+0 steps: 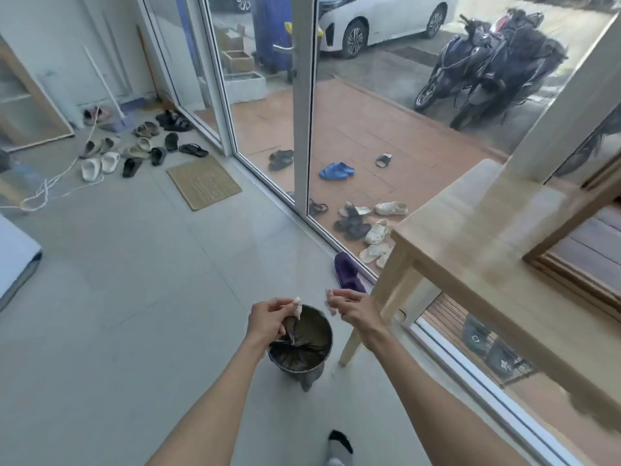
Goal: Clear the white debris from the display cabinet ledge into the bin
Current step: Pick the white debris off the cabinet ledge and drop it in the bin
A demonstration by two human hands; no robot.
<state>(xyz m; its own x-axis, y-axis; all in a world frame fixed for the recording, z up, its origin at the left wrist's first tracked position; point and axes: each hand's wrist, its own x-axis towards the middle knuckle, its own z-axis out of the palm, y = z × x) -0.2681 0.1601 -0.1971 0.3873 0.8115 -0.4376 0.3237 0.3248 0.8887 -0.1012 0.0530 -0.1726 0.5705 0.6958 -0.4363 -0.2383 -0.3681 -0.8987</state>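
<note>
Debris [297,306] pinched in left hand [267,319] above bin [300,344] on floor; another scrap [331,309] in right hand's [349,306] fingertips beyond rim. Best centred over liner before letting go. Tabletop [487,250] farther right.

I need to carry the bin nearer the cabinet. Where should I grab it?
Grip the bin by its bare far rim, reaching down from above. The dark liner bunches toward the near-left side under the left hand, and the tapered wall looks harder to clasp.
</note>
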